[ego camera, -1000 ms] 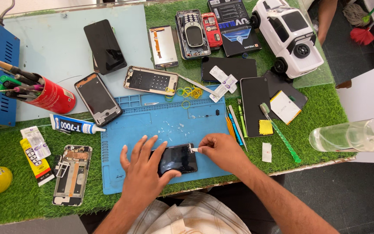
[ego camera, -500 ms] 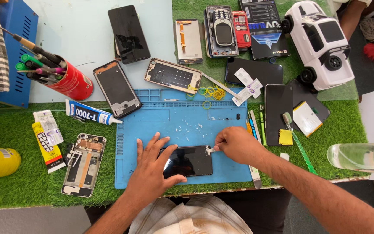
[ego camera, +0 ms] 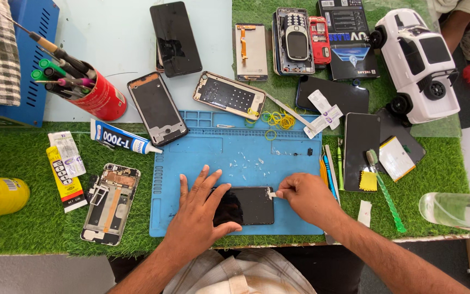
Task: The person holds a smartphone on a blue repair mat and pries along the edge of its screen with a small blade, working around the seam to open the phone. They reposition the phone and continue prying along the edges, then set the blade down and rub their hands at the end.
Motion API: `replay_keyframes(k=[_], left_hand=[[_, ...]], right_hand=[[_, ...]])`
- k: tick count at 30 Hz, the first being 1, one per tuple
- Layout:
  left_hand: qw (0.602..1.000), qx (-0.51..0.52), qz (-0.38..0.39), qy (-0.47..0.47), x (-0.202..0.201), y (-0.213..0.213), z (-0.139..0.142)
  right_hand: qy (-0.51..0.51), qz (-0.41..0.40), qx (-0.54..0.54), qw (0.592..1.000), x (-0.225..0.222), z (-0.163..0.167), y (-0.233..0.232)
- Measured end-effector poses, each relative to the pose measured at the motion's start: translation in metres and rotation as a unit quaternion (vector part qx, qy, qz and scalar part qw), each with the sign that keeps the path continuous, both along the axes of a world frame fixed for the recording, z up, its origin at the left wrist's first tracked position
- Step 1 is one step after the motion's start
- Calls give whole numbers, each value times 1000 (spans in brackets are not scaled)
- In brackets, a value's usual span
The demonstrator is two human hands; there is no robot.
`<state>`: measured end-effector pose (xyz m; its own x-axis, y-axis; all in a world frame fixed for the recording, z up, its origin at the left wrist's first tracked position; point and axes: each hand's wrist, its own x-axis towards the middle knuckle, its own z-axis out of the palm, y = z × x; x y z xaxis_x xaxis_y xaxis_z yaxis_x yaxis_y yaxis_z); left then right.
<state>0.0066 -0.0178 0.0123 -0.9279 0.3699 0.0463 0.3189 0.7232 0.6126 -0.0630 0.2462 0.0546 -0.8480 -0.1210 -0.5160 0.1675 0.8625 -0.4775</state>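
A black phone (ego camera: 248,206) lies flat on the blue work mat (ego camera: 235,152), near its front edge. My left hand (ego camera: 199,212) rests on the phone's left part with fingers spread, pressing it down. My right hand (ego camera: 307,197) is at the phone's right end and pinches a small white tab (ego camera: 271,193) between thumb and forefinger at the phone's top right corner. Small white scraps (ego camera: 244,161) lie on the mat behind the phone.
Opened phones and frames (ego camera: 110,202) (ego camera: 156,108) (ego camera: 228,96) lie around the mat on green turf. A glue tube (ego camera: 123,141), a red cup of tools (ego camera: 101,98), yellow rubber bands (ego camera: 279,120), a toothbrush (ego camera: 383,188), a white toy car (ego camera: 422,62) and a clear bottle (ego camera: 458,211) stand nearby.
The view has shifted and drawn closer. Both hands stay on the phone; the right hand still pinches the white tab at its right end.
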Motion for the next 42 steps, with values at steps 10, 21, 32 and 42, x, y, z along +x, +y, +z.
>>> replay_keyframes(k=[10,21,32,42], left_hand=[[1000,1,0,-6,0,1,0],[999,35,6,6,0,-7,3],[999,27,11,21,2,-2,3],[1000,23,4,3,-1,-1,6]], right_hand=[[-46,181,13,982,-42,5,-1],[157,52,41,985,32,53,6],[14,-86,-37,995,13,2,13],[-53,3,20,998,-15,5,8]])
